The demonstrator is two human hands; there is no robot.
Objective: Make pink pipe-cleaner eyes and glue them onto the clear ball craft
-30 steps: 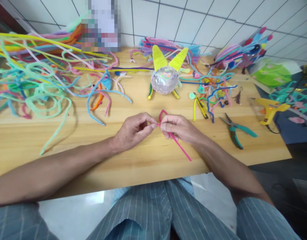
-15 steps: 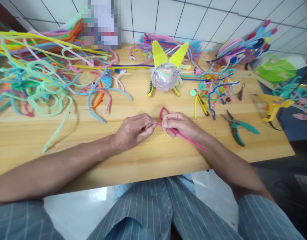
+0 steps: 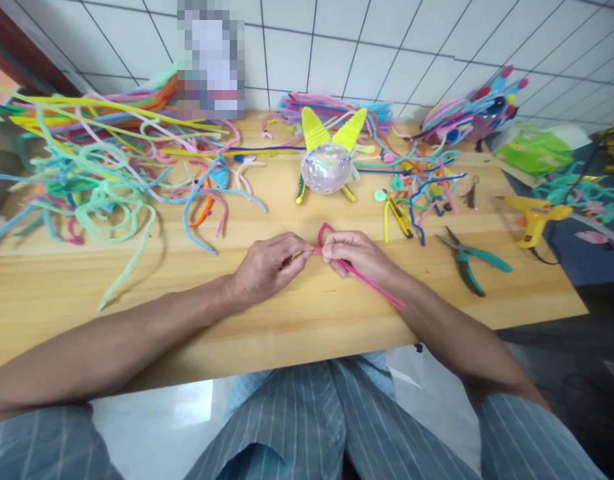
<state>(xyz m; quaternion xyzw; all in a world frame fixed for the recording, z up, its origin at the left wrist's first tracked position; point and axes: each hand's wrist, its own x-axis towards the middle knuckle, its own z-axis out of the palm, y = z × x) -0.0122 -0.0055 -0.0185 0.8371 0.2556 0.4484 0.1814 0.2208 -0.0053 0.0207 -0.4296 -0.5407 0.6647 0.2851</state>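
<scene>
A bright pink pipe cleaner (image 3: pixel 374 289) runs between my two hands above the front of the table. My left hand (image 3: pixel 271 267) pinches one end of it between thumb and fingertips. Close beside it, my right hand (image 3: pixel 355 255) grips the same pipe cleaner; a small loop stands up behind the fingers and a straight length trails down to the right, past the wrist. Beyond the hands sits a clear faceted ball (image 3: pixel 327 168) with two yellow wrapped ears (image 3: pixel 351 130) on top and short yellow-tipped legs below.
Tangled pipe cleaners (image 3: pixel 111 180) cover the left side. On the right lie pliers (image 3: pixel 469 260) with teal handles, a yellow glue gun (image 3: pixel 534 217), a yellow cutter (image 3: pixel 401 217) and short coloured pieces. A finished-looking colourful figure (image 3: pixel 491 113) stands by the tiled wall.
The view has shifted slightly, so the table things appear a little lower. Both hands keep their grip on the pink pipe cleaner, and its trailing end lies slightly lower and farther left in view.
</scene>
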